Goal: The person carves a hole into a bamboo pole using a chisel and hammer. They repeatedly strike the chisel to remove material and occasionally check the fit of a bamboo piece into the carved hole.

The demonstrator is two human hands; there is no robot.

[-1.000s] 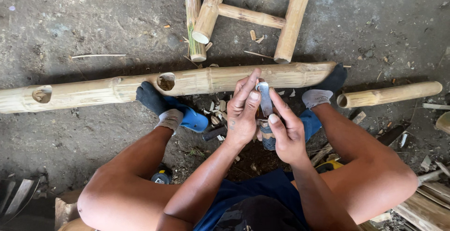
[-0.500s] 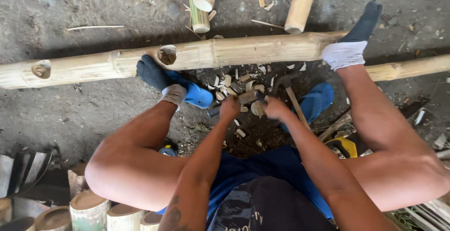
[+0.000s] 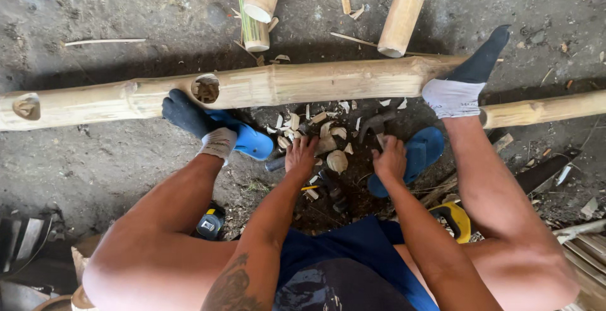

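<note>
My left hand (image 3: pixel 302 154) rests palm down, fingers apart, on a heap of bamboo chips (image 3: pixel 328 135) on the ground between my legs. A dark tool handle (image 3: pixel 275 163) lies just to its left. My right hand (image 3: pixel 389 158) is also down on the chips, beside a blue sandal (image 3: pixel 421 152), its fingertips near a dark hammer-like tool (image 3: pixel 376 123). Neither hand visibly grips anything. Just beyond the hands, a long bamboo pole (image 3: pixel 315 84) with a round cut hole (image 3: pixel 206 88) lies across the floor. My socked right foot (image 3: pixel 464 81) presses on it.
My left foot wears a blue sandal (image 3: pixel 251 140) by the pole. A thinner bamboo pole (image 3: pixel 543 109) extends to the right. A bamboo frame (image 3: pixel 404 8) lies beyond. A yellow tool (image 3: pixel 456 219) and a power-tool battery (image 3: pixel 208 224) sit by my thighs. The floor is rough dirt.
My hands held a small tool together a second ago; they have since dropped to the chip pile and spread apart. My right foot moved up onto the pole.
</note>
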